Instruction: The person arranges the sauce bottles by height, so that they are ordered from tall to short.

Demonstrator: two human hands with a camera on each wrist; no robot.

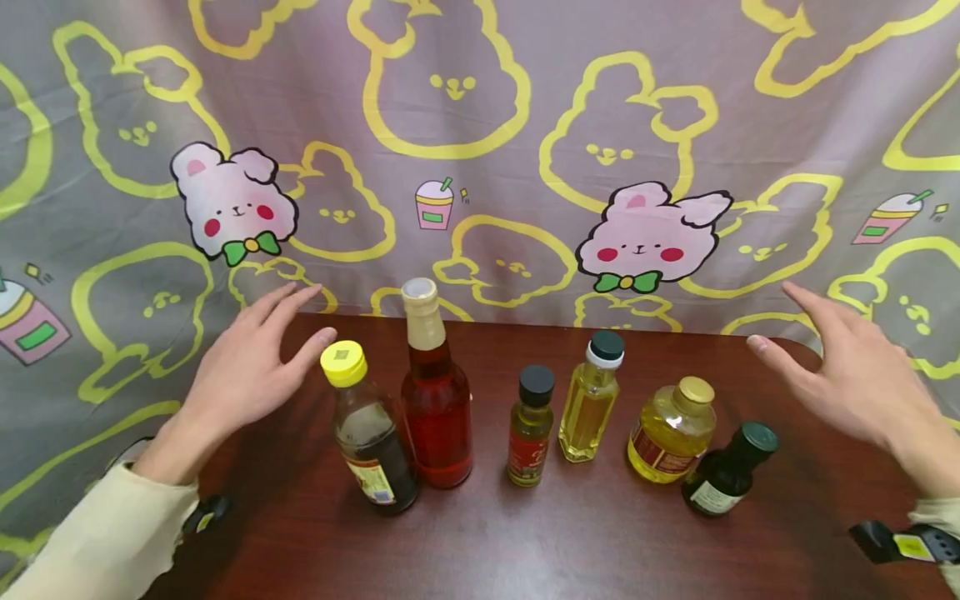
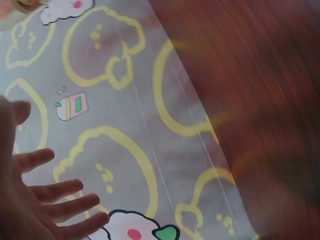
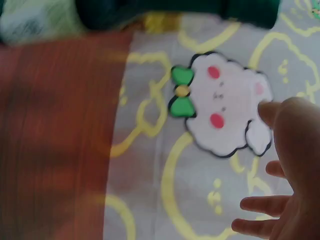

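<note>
My left hand (image 1: 243,367) is held in the air left of a row of bottles, its fingers extended and holding nothing. Nearest to it stands a yellow-capped bottle of dark liquid (image 1: 375,450), beside a tall bottle of red liquid (image 1: 438,417). In the middle are a small black-capped bottle with a red label (image 1: 529,442) and a slim bottle of yellow oil (image 1: 588,408). A round gold-capped bottle (image 1: 671,429) and a small dark bottle with a green cap (image 1: 727,475) stand to the right. My right hand (image 1: 862,375), fingers extended, hovers empty beyond them.
All the bottles stand on a dark reddish-brown wooden table (image 1: 510,550). Behind the table's far edge hangs a grey cloth (image 1: 495,192) printed with yellow outlines and rabbit faces. Each wrist wears a dark strap (image 1: 892,543).
</note>
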